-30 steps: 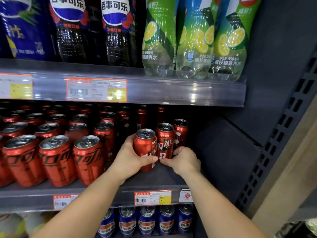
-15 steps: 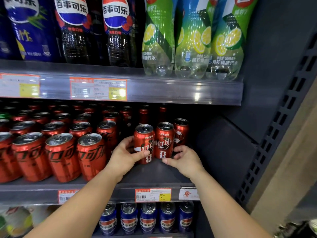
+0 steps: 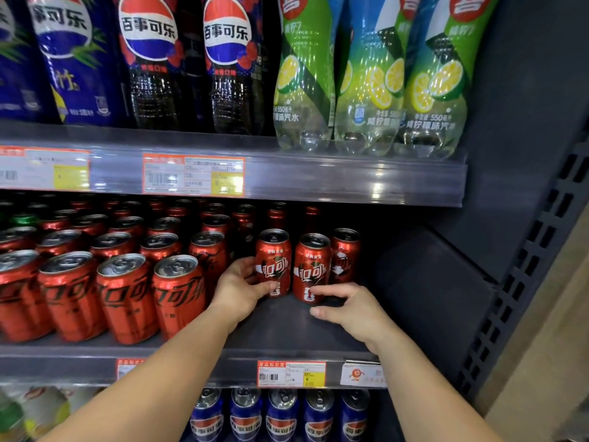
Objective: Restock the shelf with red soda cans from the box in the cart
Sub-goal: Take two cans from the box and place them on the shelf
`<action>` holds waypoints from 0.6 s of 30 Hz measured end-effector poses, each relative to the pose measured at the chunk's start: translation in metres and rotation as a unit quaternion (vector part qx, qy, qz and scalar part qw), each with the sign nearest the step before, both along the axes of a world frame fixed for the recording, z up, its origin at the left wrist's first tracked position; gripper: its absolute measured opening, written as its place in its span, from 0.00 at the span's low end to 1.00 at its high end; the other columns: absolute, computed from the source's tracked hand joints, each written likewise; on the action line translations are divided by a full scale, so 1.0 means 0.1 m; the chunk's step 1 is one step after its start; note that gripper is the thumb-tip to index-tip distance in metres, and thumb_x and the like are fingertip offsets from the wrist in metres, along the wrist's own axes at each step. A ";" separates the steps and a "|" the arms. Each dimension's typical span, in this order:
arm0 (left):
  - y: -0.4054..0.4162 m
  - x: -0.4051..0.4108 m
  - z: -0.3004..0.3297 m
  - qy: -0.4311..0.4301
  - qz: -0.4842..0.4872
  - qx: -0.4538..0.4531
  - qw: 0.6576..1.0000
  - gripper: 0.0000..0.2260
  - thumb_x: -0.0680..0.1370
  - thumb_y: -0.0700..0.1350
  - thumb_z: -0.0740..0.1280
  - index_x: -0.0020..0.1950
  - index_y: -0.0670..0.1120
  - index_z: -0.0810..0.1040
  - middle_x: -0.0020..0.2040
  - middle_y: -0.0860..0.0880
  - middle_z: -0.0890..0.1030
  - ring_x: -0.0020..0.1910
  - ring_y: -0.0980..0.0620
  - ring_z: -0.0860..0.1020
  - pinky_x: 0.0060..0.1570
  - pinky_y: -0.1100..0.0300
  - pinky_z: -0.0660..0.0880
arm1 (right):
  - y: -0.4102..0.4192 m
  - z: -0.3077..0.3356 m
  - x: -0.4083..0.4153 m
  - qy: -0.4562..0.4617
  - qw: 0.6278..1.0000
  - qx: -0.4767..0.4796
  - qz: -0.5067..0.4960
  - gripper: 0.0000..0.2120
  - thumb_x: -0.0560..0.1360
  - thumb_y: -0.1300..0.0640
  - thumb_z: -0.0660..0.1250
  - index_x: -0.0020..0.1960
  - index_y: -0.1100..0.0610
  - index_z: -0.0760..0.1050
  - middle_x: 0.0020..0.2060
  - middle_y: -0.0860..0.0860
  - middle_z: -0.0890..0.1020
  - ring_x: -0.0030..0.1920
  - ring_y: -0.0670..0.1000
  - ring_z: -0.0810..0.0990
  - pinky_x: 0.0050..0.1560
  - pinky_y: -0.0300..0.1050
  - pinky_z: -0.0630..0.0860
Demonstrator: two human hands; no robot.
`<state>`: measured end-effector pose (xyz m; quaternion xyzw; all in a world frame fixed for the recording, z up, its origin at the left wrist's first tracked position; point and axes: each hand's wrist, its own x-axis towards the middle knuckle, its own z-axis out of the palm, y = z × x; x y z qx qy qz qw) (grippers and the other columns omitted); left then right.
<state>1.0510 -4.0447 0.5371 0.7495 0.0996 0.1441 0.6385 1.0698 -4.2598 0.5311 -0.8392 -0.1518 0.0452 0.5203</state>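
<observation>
Both cans have been pushed deeper onto the middle shelf (image 3: 287, 333) since the earlier frames, and the right hand (image 3: 353, 309) has been drawn back a little. The left can (image 3: 274, 263) is held by the left hand (image 3: 239, 287), its grip curled round the lower part, thumb across the front. The right can (image 3: 312, 267) stands just to the right of the left can, close against it; the right hand's fingertips (image 3: 318, 291) are laid at its base, and whether they touch it cannot be told; the grip is loosely curled and nothing is clasped. A third can (image 3: 345, 255) stands behind and to the right of the right can. If the left can is pushed further at an angle, the right can could be knocked sideways or tipped into the third can. The box and cart are not seen.
</observation>
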 end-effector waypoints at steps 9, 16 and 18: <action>-0.06 0.17 -0.01 -0.002 0.033 0.005 0.999 0.28 0.71 0.37 0.75 0.69 0.44 0.70 0.65 0.46 0.77 0.63 0.49 0.75 0.65 0.50 0.71 | 0.06 -0.04 0.03 -0.004 0.999 -0.034 -0.043 0.30 0.46 0.31 0.73 0.48 0.19 0.70 0.66 0.40 0.71 0.68 0.47 0.69 0.70 0.52 0.67; -0.10 0.19 -0.01 -0.006 0.051 0.018 0.999 0.27 0.72 0.37 0.73 0.69 0.43 0.69 0.64 0.46 0.77 0.64 0.47 0.75 0.65 0.51 0.71 | 0.05 -0.03 0.05 -0.009 0.994 -0.083 -0.068 0.51 0.45 0.27 0.69 0.68 0.29 0.62 0.73 0.44 0.65 0.72 0.52 0.64 0.71 0.57 0.63; -0.10 0.20 -0.02 -0.008 0.055 0.026 0.998 0.27 0.72 0.37 0.73 0.69 0.44 0.69 0.64 0.46 0.77 0.64 0.47 0.75 0.65 0.50 0.71 | 0.06 -0.04 0.07 -0.002 0.993 -0.086 -0.077 0.54 0.45 0.27 0.70 0.71 0.32 0.60 0.72 0.45 0.67 0.71 0.53 0.65 0.71 0.57 0.64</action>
